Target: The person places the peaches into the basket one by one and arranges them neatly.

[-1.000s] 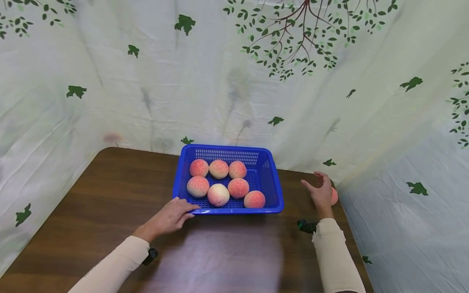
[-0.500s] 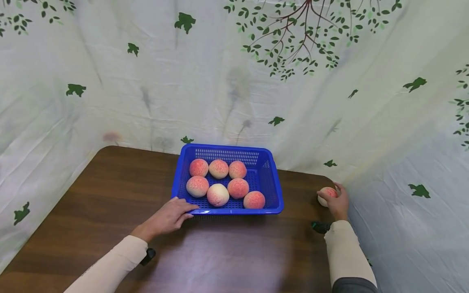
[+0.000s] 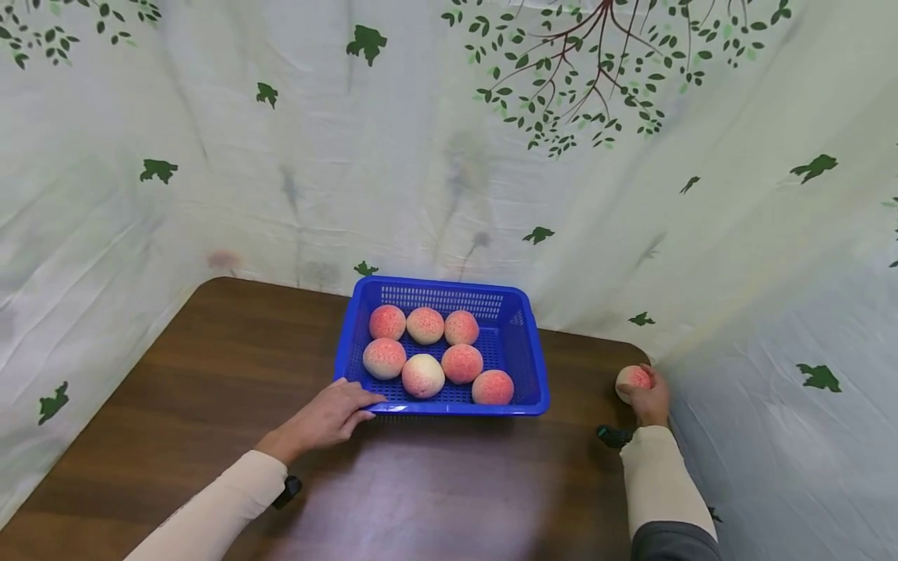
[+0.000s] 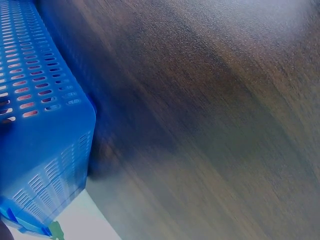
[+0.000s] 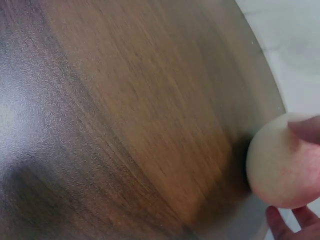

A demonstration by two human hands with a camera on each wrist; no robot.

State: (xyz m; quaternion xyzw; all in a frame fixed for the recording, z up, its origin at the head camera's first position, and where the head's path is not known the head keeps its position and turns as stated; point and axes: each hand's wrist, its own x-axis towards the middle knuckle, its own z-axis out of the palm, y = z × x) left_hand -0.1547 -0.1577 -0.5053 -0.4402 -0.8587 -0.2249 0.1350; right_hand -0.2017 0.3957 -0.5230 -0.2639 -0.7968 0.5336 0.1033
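Toward the back of the table stands a blue plastic basket (image 3: 533, 366) with slotted walls, holding several pink and cream peaches (image 3: 423, 376). My left hand (image 3: 324, 415) grips its near left corner, fingers over the rim and thumb lower down outside. In the left wrist view the basket's slotted wall (image 4: 45, 135) fills the left side, and the hand is almost wholly out of frame. At the far right corner of the table, my right hand (image 3: 652, 401) holds a single peach (image 3: 630, 382). The right wrist view shows fingers and thumb on opposite sides of this peach (image 5: 277, 165).
The brown wooden table (image 3: 435, 491) has a rounded corner by the right hand, and its right edge runs close beside that arm. A pale curtain (image 3: 421, 156) printed with leaves hangs right behind the table and along both sides.
My right hand has moved right and a little down, and its fingers have closed around the peach at the corner. The left hand stays at the basket's rim.
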